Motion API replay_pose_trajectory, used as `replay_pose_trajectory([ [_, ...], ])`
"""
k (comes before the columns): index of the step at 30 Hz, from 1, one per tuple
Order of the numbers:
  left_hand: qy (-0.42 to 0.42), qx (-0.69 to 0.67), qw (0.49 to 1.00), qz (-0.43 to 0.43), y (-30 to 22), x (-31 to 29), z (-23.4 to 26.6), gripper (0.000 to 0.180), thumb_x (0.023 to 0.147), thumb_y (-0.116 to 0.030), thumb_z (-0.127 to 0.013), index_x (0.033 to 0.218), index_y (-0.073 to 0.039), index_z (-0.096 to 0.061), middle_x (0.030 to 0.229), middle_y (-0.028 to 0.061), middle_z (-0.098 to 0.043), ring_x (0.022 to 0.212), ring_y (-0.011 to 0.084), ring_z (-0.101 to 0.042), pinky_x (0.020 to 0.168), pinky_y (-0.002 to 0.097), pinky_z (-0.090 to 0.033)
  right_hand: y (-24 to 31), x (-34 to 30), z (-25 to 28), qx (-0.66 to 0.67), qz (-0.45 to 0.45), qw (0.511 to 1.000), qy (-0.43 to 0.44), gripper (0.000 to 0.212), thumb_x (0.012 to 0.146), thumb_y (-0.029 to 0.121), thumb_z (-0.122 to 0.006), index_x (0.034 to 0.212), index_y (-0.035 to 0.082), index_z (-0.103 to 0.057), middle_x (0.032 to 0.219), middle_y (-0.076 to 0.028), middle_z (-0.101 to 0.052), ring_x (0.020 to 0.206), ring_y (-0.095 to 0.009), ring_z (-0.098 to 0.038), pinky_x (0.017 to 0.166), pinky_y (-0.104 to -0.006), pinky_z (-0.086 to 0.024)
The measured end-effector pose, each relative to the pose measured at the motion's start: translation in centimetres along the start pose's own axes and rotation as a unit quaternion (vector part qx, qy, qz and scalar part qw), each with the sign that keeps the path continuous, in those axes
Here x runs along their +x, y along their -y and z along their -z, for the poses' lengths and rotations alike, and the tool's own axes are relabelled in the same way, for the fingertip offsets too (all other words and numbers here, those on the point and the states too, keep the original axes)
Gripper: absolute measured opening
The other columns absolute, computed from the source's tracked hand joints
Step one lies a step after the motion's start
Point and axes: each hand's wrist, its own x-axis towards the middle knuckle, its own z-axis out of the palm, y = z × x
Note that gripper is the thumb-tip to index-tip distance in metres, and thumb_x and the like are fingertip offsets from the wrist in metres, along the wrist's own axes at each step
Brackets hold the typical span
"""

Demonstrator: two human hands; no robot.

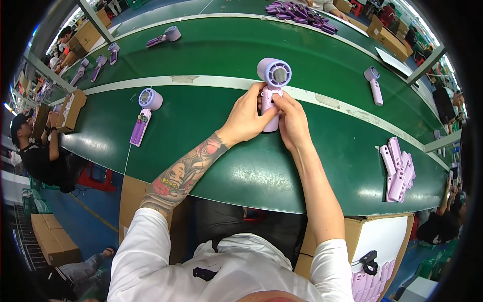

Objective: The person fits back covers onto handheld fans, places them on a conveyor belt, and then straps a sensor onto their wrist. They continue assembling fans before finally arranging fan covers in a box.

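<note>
A small lilac handheld fan (275, 75) stands upright between my hands over the green bench, its round head with a grey centre at the top. My left hand (247, 117) wraps round the handle from the left, thumb across its front. My right hand (293, 120) closes on the handle's right side, its thumb and fingers near the upper front. To the left lies another fan (150, 99), its handle uncovered with parts showing inside. At the right is a pile of pink-lilac handle covers (398, 171).
Past a white divider strip (181, 80), several fans lie on the green belt, among them one fan (373, 85) at the right. A heap of purple handle parts (302, 16) is at the far side. Below the bench stands a cardboard box (372, 241) of covers. A co-worker (43, 146) sits at left.
</note>
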Motion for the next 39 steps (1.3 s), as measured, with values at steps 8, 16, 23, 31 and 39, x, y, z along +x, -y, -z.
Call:
replay_pose_trajectory([
  [8,0.016,-0.070,0.997,0.039,1.9,0.5,0.5,0.056,0.088,-0.013,-0.071,0.134,0.003,-0.043,0.119,0.0178,-0.063,0.110,0.0256,-0.064,0.094,0.0370,-0.052,0.5,-0.2,0.5,-0.112,0.047,0.993,0.002,0.046,0.096,0.014,-0.055,0.139,0.000,-0.050,0.124,-0.015,-0.064,0.116,-0.026,-0.061,0.102,-0.0359,-0.046],
  [16,0.065,-0.193,0.975,0.091,2.9,0.9,0.4,0.053,0.092,-0.012,-0.069,0.135,0.005,-0.043,0.123,0.0143,-0.061,0.112,0.0197,-0.062,0.096,0.0337,-0.051,-0.8,-1.4,0.6,-0.420,0.169,0.891,-0.034,0.063,0.089,0.006,-0.062,0.148,0.017,-0.044,0.126,-0.017,-0.065,0.113,-0.034,-0.064,0.100,-0.0396,-0.047],
  [23,0.017,-0.186,0.978,0.097,0.4,-0.1,-0.5,0.050,0.094,-0.022,-0.068,0.133,0.003,-0.049,0.122,0.0121,-0.063,0.112,0.0196,-0.062,0.099,0.0327,-0.048,-0.6,-2.3,0.1,-0.377,0.141,0.914,-0.056,0.058,0.092,0.006,-0.060,0.147,0.012,-0.043,0.115,-0.018,-0.068,0.090,-0.029,-0.070,0.080,-0.0357,-0.056],
  [31,-0.135,0.492,0.860,0.007,-2.7,-6.5,15.9,0.053,0.093,-0.035,-0.064,0.129,0.002,-0.055,0.124,0.0217,-0.061,0.118,0.0374,-0.057,0.101,0.0432,-0.044,5.9,-2.8,7.9,0.248,-0.023,0.966,0.070,0.043,0.100,0.023,-0.058,0.135,0.001,-0.044,0.095,-0.012,-0.066,0.061,-0.015,-0.061,0.051,-0.0223,-0.048],
  [39,-0.034,0.496,0.847,0.185,1.2,-13.7,21.6,0.062,0.086,-0.033,-0.073,0.129,0.005,-0.050,0.108,0.0180,-0.061,0.096,0.0334,-0.062,0.084,0.0415,-0.050,8.5,-0.8,18.1,-0.030,0.002,0.989,-0.143,0.043,0.097,0.024,-0.060,0.132,0.001,-0.049,0.098,-0.014,-0.067,0.065,-0.016,-0.060,0.058,-0.0241,-0.050],
])
